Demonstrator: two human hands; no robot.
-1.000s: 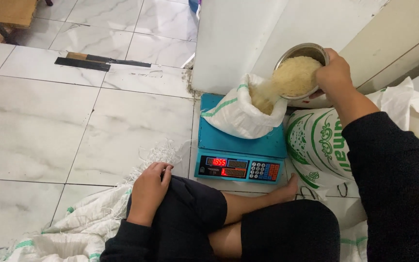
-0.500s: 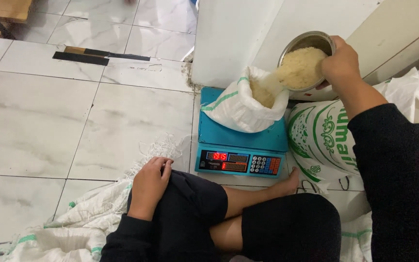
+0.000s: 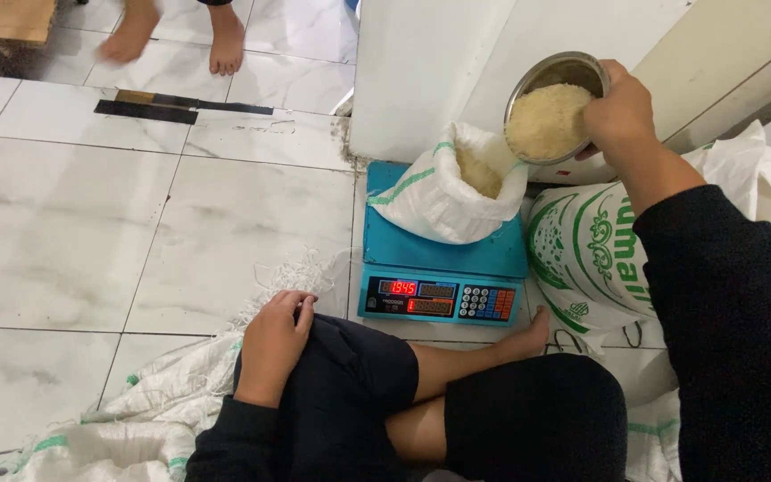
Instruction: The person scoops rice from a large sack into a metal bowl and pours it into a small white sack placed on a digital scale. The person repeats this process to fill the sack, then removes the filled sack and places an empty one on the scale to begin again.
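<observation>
Right hand [image 3: 625, 112] closed around rim of metal bowl [image 3: 553, 107], fingers gripping, bowl tilted and full of rice, held just above and right of white sack [image 3: 443, 192]. Sack open atop blue scale [image 3: 443, 268]. Left hand [image 3: 271, 344] left of scale, resting on knee, fingers loosely curled, holding nothing.

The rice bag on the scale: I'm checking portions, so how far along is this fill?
Done: the small white bag sits open on the blue scale with rice already inside, and the display is lit. In hand: the right hand tilts a metal bowl of rice above the bag's mouth; the left hand rests on the knee. Left: the bowl's rice is unpoured and the bag unclosed.
</observation>
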